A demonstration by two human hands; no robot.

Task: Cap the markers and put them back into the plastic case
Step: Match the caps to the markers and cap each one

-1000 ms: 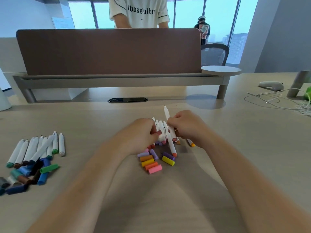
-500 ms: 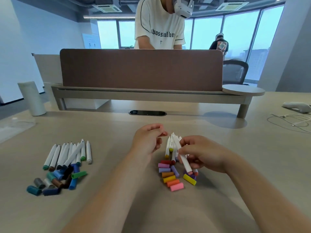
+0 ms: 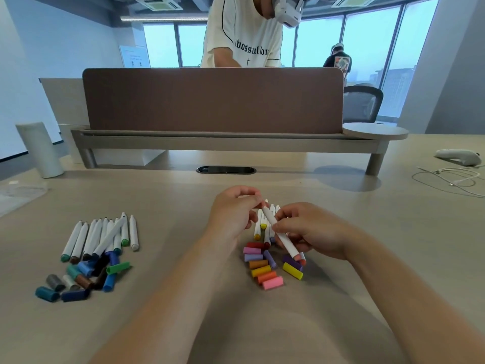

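My right hand (image 3: pixel 312 229) grips a white marker (image 3: pixel 279 236) by its middle; the marker slants with its salmon-coloured end down and to the right. My left hand (image 3: pixel 232 215) pinches the marker's upper tip with curled fingers. Under both hands lie several more white markers (image 3: pixel 263 228) with warm-coloured ends. Just in front of them sits a heap of loose caps (image 3: pixel 263 269) in pink, purple, orange, yellow and red. On the left, several uncapped markers (image 3: pixel 102 237) lie in a row, with blue, green and grey caps (image 3: pixel 78 281) below. Something of clear plastic (image 3: pixel 21 193), perhaps the case, lies at the far left.
A brown divider screen (image 3: pixel 212 99) stands across the desk's back, with a person in a white shirt (image 3: pixel 244 40) behind it. A grey cylinder (image 3: pixel 39 149) stands at the back left. A white controller (image 3: pixel 458 156) and white cable (image 3: pixel 451 181) lie at the right.
My right hand has lowered its marker to a slant over the caps. My left hand opened, then came back to pinch the marker's upper tip. The view has tilted up.
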